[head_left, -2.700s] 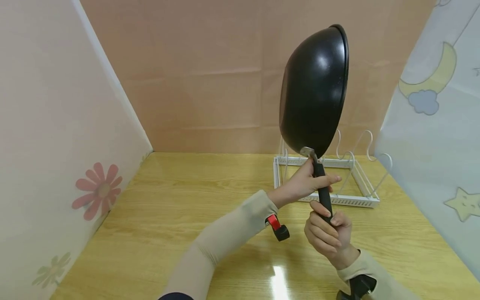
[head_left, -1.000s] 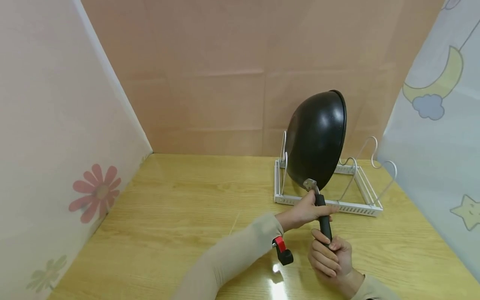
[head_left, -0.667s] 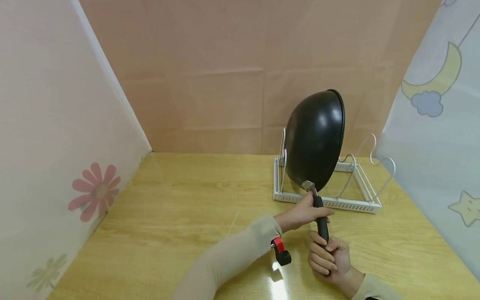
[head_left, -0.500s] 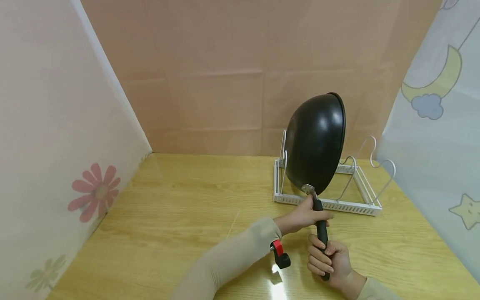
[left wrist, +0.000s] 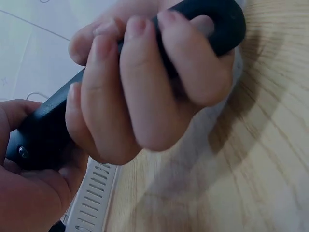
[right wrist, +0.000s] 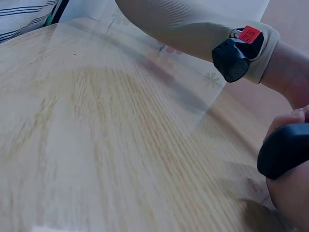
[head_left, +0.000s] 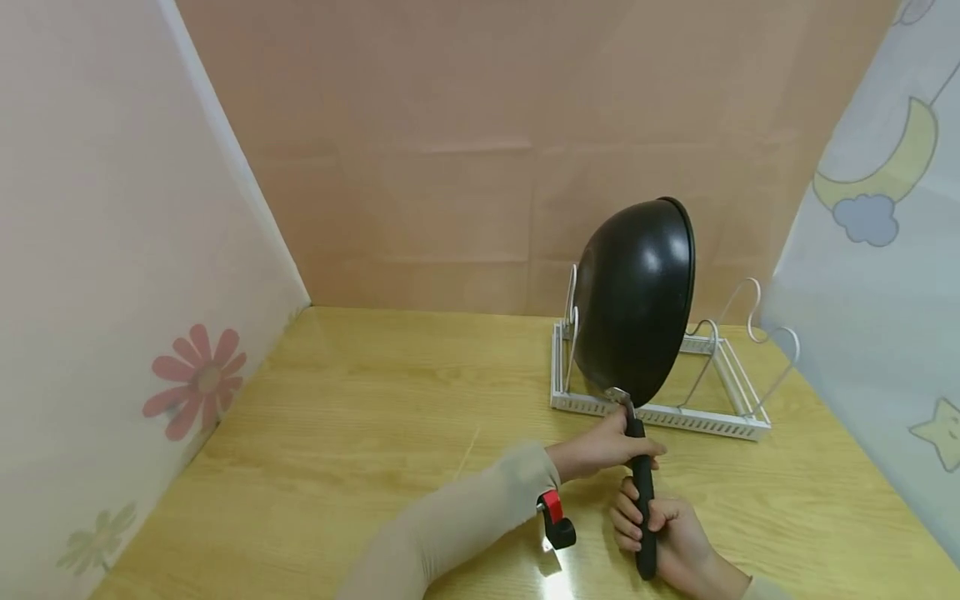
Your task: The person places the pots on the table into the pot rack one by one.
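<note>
A black wok [head_left: 633, 300] stands on its edge within the white wire rack [head_left: 705, 421], its rounded underside facing left and its rim to the right. The wok's black handle [head_left: 645, 533] slants down toward me over the table. My left hand [head_left: 600, 447] grips the handle close to the metal bracket. Lower down, my right hand [head_left: 667, 533] curls round the handle near its end. In the left wrist view, the right hand's curled fingers [left wrist: 145, 92] wrap the handle. The handle's end [right wrist: 285, 150] shows at the right of the right wrist view.
The rack's wire dividers [head_left: 780, 333] rise at its right side, and another pair stands left of the wok. A wood-grain table [head_left: 360, 400] extends to the left. Papered walls close off the back and both sides. A small wrist camera [head_left: 557, 529] hangs below the left cuff.
The wok has come down from above the rack into it, held by both hands. Over the last second it sinks a little further, and its handle and both hands move lower.
</note>
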The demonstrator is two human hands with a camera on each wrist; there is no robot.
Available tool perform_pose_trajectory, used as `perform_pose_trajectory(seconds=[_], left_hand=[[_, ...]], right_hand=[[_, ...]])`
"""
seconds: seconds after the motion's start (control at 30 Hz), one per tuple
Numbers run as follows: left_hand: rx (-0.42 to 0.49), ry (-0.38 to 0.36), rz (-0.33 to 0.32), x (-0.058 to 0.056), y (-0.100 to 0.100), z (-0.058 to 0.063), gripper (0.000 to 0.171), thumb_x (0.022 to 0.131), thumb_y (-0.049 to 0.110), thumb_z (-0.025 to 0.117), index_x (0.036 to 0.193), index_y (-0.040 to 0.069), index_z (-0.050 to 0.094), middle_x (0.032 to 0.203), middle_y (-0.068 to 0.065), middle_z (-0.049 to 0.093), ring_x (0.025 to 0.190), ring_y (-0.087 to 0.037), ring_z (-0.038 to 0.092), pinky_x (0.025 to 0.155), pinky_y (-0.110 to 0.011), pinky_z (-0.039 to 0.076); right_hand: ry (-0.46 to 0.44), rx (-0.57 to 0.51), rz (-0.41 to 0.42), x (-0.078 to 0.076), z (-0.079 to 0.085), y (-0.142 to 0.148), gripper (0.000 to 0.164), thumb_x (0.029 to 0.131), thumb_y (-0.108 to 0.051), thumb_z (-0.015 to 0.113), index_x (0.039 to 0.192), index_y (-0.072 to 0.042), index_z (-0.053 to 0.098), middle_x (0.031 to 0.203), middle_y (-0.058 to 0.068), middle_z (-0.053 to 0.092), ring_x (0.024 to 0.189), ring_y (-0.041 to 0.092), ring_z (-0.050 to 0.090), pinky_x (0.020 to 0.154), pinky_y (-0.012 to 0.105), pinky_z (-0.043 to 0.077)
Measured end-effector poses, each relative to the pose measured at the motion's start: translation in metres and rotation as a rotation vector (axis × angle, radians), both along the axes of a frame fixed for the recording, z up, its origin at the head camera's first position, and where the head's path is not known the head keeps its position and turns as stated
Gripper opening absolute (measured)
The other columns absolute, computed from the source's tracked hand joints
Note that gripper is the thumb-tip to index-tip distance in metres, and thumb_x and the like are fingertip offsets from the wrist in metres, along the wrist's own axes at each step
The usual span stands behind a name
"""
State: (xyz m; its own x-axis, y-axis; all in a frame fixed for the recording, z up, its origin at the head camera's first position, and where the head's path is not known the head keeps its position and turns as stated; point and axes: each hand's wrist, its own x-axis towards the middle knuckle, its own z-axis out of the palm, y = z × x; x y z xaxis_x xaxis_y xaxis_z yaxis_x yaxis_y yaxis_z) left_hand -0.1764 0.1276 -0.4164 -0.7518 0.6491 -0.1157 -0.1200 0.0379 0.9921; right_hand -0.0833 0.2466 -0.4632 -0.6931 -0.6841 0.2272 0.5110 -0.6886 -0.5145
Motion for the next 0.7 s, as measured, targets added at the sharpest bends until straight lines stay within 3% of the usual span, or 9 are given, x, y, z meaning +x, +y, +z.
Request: perform_pose_trajectory(seconds=[0.17, 0.27, 0.33, 0.5, 0.6, 0.7], left_hand=[[-0.025, 0.028, 0.05, 0.001, 0.0, -0.003, 0.023, 0.089, 0.005, 0.07, 0.097, 0.008, 0.048, 0.072, 0.003, 0.058, 0.065, -0.006, 0.056, 0.062, -0.019, 0.046], [-0.023, 0.028, 0.043, -0.002, 0.0, -0.003, 0.021, 0.091, 0.009, 0.069, 0.097, 0.009, 0.048, 0.074, 0.003, 0.06, 0.067, -0.006, 0.057, 0.062, -0.019, 0.047], [-0.028, 0.034, 0.038, -0.003, -0.002, -0.004, 0.02, 0.092, 0.012, 0.068, 0.097, 0.008, 0.049, 0.077, 0.004, 0.059, 0.069, -0.006, 0.056, 0.063, -0.021, 0.047], [-0.07, 0.078, 0.026, -0.006, -0.016, -0.006, 0.02, 0.093, 0.017, 0.066, 0.102, 0.009, 0.051, 0.088, 0.003, 0.055, 0.077, -0.007, 0.052, 0.066, -0.025, 0.048], [-0.112, 0.126, -0.019, -0.007, -0.029, -0.004, 0.029, 0.094, 0.017, 0.065, 0.117, 0.007, 0.051, 0.097, 0.002, 0.056, 0.087, -0.008, 0.054, 0.071, -0.025, 0.048], [-0.19, 0.205, -0.074, -0.007, -0.047, 0.001, 0.047, 0.095, 0.02, 0.065, 0.135, 0.006, 0.044, 0.112, -0.001, 0.058, 0.1, -0.011, 0.058, 0.077, -0.024, 0.049]], right_hand=[[-0.001, 0.048, -0.046, 0.0, -0.002, 0.003, 0.034, 0.072, 0.011, 0.025, 0.096, -0.01, 0.037, 0.08, 0.005, 0.025, 0.07, 0.017, 0.024, 0.067, 0.029, 0.025], [0.021, 0.081, -0.054, -0.003, -0.002, 0.006, 0.037, 0.072, 0.013, 0.027, 0.1, -0.01, 0.038, 0.082, 0.005, 0.031, 0.072, 0.018, 0.027, 0.069, 0.03, 0.028], [0.04, 0.158, -0.059, -0.005, 0.0, 0.011, 0.039, 0.074, 0.014, 0.028, 0.103, -0.01, 0.04, 0.084, 0.004, 0.038, 0.073, 0.018, 0.031, 0.07, 0.03, 0.031], [0.13, 0.527, -0.065, -0.01, 0.011, 0.025, 0.037, 0.087, 0.011, 0.032, 0.115, -0.009, 0.047, 0.099, 0.004, 0.056, 0.087, 0.018, 0.052, 0.081, 0.033, 0.045], [0.269, 0.824, -0.083, -0.012, 0.022, 0.034, 0.029, 0.097, 0.0, 0.036, 0.124, 0.001, 0.047, 0.108, 0.008, 0.059, 0.096, 0.021, 0.057, 0.084, 0.038, 0.047], [0.409, 1.138, -0.118, -0.013, 0.039, 0.038, 0.042, 0.104, -0.014, 0.042, 0.138, 0.011, 0.037, 0.118, 0.017, 0.058, 0.101, 0.025, 0.056, 0.08, 0.043, 0.047]])
